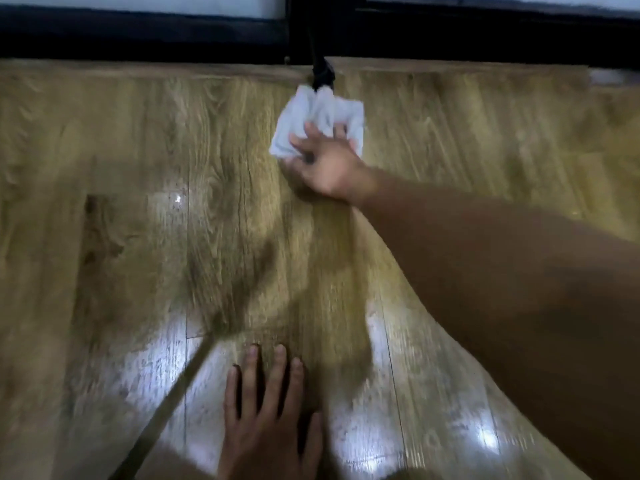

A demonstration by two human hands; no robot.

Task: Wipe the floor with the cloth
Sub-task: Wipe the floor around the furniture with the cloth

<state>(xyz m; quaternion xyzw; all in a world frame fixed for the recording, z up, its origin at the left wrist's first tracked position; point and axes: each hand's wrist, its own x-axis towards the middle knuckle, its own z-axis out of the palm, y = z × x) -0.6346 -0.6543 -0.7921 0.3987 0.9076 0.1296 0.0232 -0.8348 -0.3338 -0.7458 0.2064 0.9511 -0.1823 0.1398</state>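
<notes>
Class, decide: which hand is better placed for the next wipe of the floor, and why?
Right. The right hand holds the cloth against the floor; the left hand lies flat, apart from it.

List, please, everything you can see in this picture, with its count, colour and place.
cloth: one, white, crumpled on the floor at the far centre
floor: one, brown wood-look planks with bright glare patches, across the whole view
pole: one, black, upright just behind the cloth
frame: one, black, along the far edge of the floor
left hand: one, flat on the floor, near centre, fingers straight
right hand: one, arm stretched out, holds the cloth against the floor
</notes>
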